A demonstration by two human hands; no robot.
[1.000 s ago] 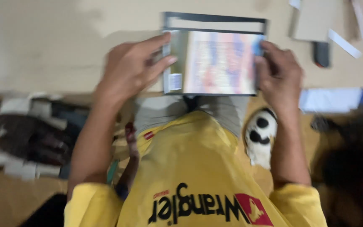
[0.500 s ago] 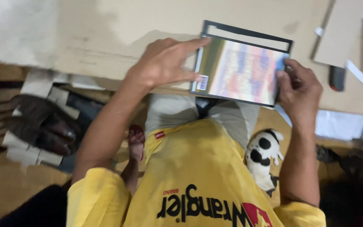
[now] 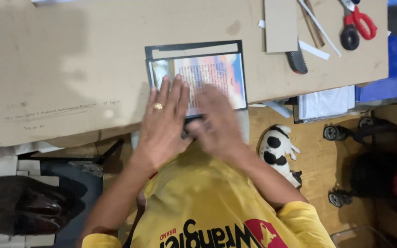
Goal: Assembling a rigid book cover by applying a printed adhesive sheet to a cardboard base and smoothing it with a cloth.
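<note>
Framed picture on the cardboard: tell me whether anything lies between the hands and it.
Nothing visible does. The left hand lies flat on the framed picture, and the blurred right hand is over its lower edge.

Printed sheet (image 3: 214,76) looks like glossy paper, inside a dark matt frame (image 3: 194,48). Tabletop (image 3: 70,69) is matt brown cardboard, scuffed and stained. Scissors (image 3: 357,23): glossy red plastic handles. Yellow shirt (image 3: 207,202) is soft cloth. Floor (image 3: 318,156) looks like wood.

A yellow short-sleeved shirt with black-and-red chest print, bare forearms, and — seemingly gold — a ring on the left hand (image 3: 161,121).
</note>
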